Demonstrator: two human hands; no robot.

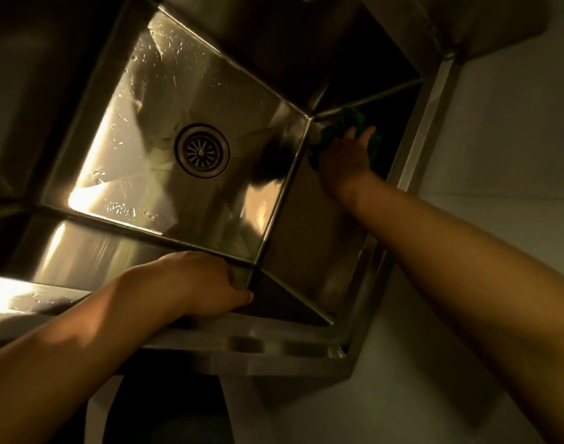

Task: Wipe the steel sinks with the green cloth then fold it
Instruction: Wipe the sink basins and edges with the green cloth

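A deep steel sink (152, 100) fills the view, its wet floor gleaming around a round drain (202, 151). My right hand (346, 158) reaches down inside and presses a bunched green cloth (375, 144) against the sink's right wall, near the far right corner. Most of the cloth is hidden under my palm and in shadow. My left hand (194, 283) rests on the sink's near rim, fingers curled over the edge, holding nothing else.
A steel rim (412, 168) runs along the sink's right side, with a pale wall (504, 149) beyond it. A flat steel ledge (27, 302) stretches left of my left hand. The dark space (165, 411) below the front edge is the floor area.
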